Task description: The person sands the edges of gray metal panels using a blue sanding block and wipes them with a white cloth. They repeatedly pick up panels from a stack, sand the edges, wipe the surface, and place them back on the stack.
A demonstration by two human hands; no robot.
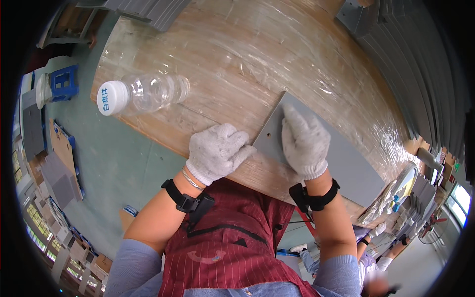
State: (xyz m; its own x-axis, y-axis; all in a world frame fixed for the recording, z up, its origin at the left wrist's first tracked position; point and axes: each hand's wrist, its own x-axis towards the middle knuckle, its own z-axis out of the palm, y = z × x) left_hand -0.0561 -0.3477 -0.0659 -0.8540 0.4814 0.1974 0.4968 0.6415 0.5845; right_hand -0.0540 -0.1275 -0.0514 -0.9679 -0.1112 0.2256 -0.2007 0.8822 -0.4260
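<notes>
A flat grey panel with a small dark hole near its left end lies at the table's near edge. My right hand, in a white knit glove, is closed and rests on the panel's left part, its fingers together and bent down. Whatever those fingers hold, if anything, is hidden beneath them. Just off the panel's left edge is my left hand, gloved alike. Its fingers are curled in, and the thumb tip reaches the panel's edge. The inside of this hand cannot be seen.
The wooden table is covered in clear plastic film. A clear plastic bottle with a white cap lies at its left. Grey panels are stacked at far right, others at far left. A blue stool stands leftward; a co-worker is lower right.
</notes>
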